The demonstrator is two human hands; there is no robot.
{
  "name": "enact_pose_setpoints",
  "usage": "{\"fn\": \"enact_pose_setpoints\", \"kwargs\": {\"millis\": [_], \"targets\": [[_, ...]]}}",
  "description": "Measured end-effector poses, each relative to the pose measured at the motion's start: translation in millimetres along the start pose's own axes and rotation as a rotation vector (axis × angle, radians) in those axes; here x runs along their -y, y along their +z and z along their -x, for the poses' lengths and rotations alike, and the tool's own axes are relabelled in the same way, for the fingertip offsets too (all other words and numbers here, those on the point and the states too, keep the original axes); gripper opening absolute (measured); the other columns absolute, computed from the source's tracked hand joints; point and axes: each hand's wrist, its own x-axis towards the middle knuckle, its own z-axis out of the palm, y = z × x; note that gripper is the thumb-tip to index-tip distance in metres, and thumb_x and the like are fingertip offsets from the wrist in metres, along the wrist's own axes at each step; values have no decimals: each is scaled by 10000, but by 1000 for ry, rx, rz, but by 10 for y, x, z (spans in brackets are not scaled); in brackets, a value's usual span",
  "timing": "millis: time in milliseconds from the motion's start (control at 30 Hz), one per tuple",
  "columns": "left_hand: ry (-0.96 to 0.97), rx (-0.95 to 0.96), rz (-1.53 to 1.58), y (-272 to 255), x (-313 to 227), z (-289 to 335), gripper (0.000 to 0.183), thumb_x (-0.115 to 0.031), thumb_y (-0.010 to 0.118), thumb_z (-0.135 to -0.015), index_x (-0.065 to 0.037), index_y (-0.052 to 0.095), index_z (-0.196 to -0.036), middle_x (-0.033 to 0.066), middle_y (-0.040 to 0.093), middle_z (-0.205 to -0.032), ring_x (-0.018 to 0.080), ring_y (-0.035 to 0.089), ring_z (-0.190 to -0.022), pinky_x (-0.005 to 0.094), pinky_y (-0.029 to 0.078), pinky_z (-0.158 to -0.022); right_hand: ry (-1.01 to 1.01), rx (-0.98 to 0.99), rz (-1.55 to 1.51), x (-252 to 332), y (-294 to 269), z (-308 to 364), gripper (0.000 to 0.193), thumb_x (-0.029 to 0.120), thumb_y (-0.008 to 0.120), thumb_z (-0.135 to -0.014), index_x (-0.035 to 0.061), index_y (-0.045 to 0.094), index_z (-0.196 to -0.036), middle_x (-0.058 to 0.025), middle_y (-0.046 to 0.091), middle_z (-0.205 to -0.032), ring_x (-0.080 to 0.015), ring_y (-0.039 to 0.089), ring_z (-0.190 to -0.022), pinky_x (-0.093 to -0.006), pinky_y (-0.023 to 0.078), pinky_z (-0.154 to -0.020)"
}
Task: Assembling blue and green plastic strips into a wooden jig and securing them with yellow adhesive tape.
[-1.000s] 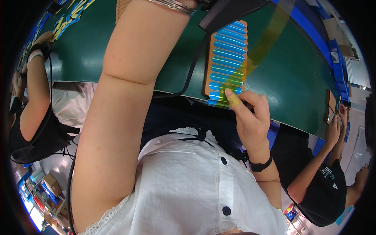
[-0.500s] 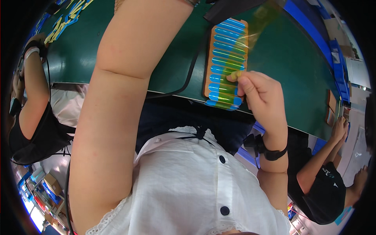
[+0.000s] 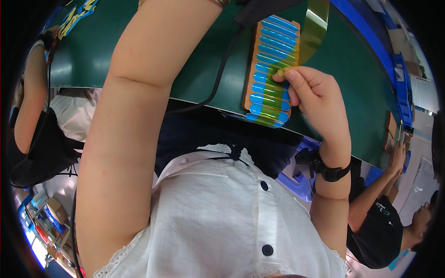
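Note:
My right hand is closed, thumb and forefinger pinching a strip of yellow see-through tape over the right side of a brown board. A row of blue rounded strips lies across the board. The tape covers the nearer blue strips lengthwise, and beyond my fingers it rises in a loose band to the top edge of the picture. My left forearm stretches up to the left of the board; its hand is out of the picture past the top edge.
A black cable runs across the green table left of the board, to a dark object. Yellow and blue strips lie at the far left. Co-workers sit on both sides. Blue bins line the right edge.
My right hand has moved a little farther along the row, still pinching the tape. The tape's loose band, blurred before, now shows sharply. The whole view has shifted slightly.

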Motion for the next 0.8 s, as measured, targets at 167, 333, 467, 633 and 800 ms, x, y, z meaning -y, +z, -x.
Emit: {"fn": "enact_pose_setpoints", "kwargs": {"millis": [167, 333, 467, 633, 800], "targets": [[-37, -6, -13, -27, 31, -8, 726, -572, 192, -1013, -8, 559, -1287, 159, 539, -1261, 308, 444, -1149, 624, 163, -1112, -22, -27, 24, -1, -17, -135, 267, 214, 569, -985, 4, 732, -957, -29, 558, -594, -97, 549, -558, -261, 449, -545], [-69, -10, -32, -47, 41, -1, 738, -582, 188, -1010, -8, 561, -1286, 159, 541, -1262, 307, 445, -1147, 620, 172, -1107, -23, -58, 84, 27, -53, -263, 274, 215, 565, -983, -1, 731, -950, -18, 517, -577, -93, 501, -545, -260, 416, -540], [-99, -10, -46, -55, 51, -9, 748, -591, 185, -1008, -8, 562, -1286, 159, 543, -1264, 307, 446, -1146, 617, 180, -1102, -36, -63, 88, -16, -92, -386, 272, 214, 564, -984, 4, 733, -950, -10, 504, -570, -90, 484, -542, -263, 402, -540], [-139, -15, -68, -76, 74, -68, 759, -601, 181, -1005, -8, 564, -1285, 160, 545, -1265, 306, 446, -1145, 614, 189, -1097, -66, -114, 128, -4, -108, -492, 283, 225, 558, -987, 5, 732, -942, -3, 506, -570, -87, 488, -550, -269, 403, -546], [-183, -17, -91, -89, 110, -157, 771, -611, 177, -1002, -8, 566, -1285, 160, 547, -1267, 306, 447, -1143, 610, 199, -1091, -59, -136, 160, 6, -152, -653, 292, 244, 560, -982, 17, 735, -928, -7, 522, -570, -91, 501, -550, -273, 412, -548]]}}
